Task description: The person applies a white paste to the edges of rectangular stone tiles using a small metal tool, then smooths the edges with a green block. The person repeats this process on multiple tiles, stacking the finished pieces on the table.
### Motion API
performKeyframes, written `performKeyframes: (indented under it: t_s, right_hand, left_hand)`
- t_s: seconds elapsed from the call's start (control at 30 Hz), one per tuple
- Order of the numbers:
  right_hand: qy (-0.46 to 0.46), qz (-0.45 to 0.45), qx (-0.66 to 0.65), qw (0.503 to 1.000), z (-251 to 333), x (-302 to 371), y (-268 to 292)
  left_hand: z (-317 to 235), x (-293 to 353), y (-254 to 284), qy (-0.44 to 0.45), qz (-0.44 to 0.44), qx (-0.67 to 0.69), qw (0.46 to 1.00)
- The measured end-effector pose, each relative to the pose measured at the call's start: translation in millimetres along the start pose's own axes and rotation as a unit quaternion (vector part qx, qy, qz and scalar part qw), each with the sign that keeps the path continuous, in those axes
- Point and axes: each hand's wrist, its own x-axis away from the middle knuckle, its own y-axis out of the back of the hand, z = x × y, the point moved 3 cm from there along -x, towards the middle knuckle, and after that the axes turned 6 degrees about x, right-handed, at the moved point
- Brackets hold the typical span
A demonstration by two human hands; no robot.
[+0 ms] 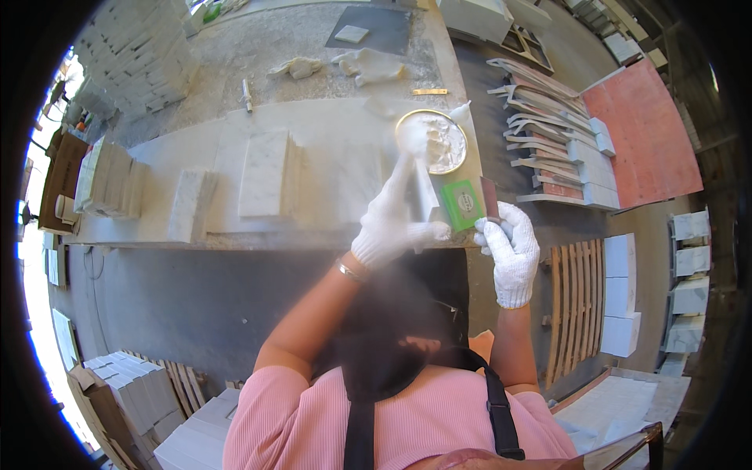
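My left hand (392, 223), in a white knit glove, has its thumb and fingers spread around a thin white tile (424, 194) seen nearly edge-on. Just right of that tile is a bright green square block (460, 205) with a round pale emblem. My right hand (511, 252), gloved the same way, pinches a flat reddish-brown piece (489, 197) beside the block; its exact kind is unclear. Beyond my left fingertips stands an open round tin (445, 145) of white paste. A hazy smear over the middle blurs details near the left hand.
Marble tiles (266, 174) stand and lie along the bench (227, 125), with a taller stack (110, 178) at left. Farther back lie crumpled gloves (368, 66), a yellow strip (430, 92) and a dark sheet (380, 30). A rack (548, 149) and wooden pallet (576, 301) are at right.
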Motion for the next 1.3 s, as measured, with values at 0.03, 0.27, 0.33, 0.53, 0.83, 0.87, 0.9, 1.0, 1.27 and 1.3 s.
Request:
performKeyframes:
  t_s: [0.03,0.27,0.33,0.53,0.83,0.87,0.9,1.0,1.27,1.3]
  right_hand:
    - [0.003,-0.005,0.005,1.000,-3.3,-0.1,4.3]
    - [0.040,-0.073,0.096,0.992,-34.9,-8.8,14.9]
    - [0.063,-0.089,0.139,0.984,-41.4,-15.7,19.3]
    - [0.149,-0.071,0.238,0.957,-42.5,-13.0,13.7]
    - [-0.039,0.041,-0.083,0.995,-6.3,8.7,19.0]
    - [-0.020,0.018,-0.077,0.997,-2.4,3.3,20.6]
    - [-0.022,0.001,-0.051,0.998,0.0,-2.9,23.1]
    - [0.007,-0.001,0.050,0.999,-4.5,-34.5,10.6]
    - [0.172,0.034,0.288,0.942,-29.5,-121.5,-23.3]
    - [0.173,0.027,0.336,0.926,-30.4,-126.8,-25.6]
  left_hand:
    - [-3.1,-0.3,1.9,0.010,0.036,0.113,0.993]
    - [-7.1,29.0,-25.8,0.198,0.239,0.549,0.776]
    - [-4.7,39.0,-35.3,0.276,0.232,0.633,0.685]
    - [1.0,49.7,-39.0,0.309,0.233,0.642,0.662]
    - [36.8,53.9,-21.9,0.340,0.064,0.453,0.822]
    - [35.7,53.7,-21.5,0.320,0.109,0.484,0.807]
    - [33.0,53.4,-19.2,0.292,0.162,0.513,0.791]
    - [28.2,56.0,-10.2,0.278,0.184,0.478,0.813]
    - [13.6,49.2,32.5,0.315,0.101,0.305,0.893]
    - [9.1,46.8,35.7,0.294,0.116,0.300,0.900]
